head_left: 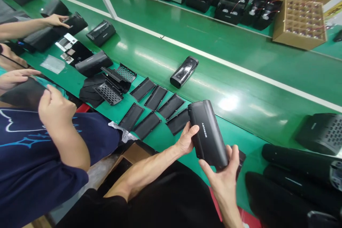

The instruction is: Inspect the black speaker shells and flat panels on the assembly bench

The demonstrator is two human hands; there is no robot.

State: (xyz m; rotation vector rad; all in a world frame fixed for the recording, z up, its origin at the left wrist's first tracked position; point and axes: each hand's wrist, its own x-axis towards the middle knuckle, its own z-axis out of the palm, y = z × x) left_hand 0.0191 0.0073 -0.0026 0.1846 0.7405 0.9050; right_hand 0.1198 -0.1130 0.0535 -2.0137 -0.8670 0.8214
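A black plastic housing marked MERKURY (210, 133) is held tilted above the green bench at my front. My left hand (187, 139) grips its left side, thumb on the face and fingers partly hidden underneath. At the lower end, my right hand (223, 174) has its thumb and fingers around the housing's edge. Beside my left hand lie several flat black panels (171, 106) on the bench. Part of another black piece (240, 162) shows behind my right hand; its kind is unclear.
A glossy black unit (184, 72) rests on the green conveyor (149, 55). Black perforated parts (109, 93) sit to the left. At right are dark fabric-covered cylinders (296, 162) and a grilled housing (320, 133). A co-worker's hands (57, 105) hold a dark panel nearby.
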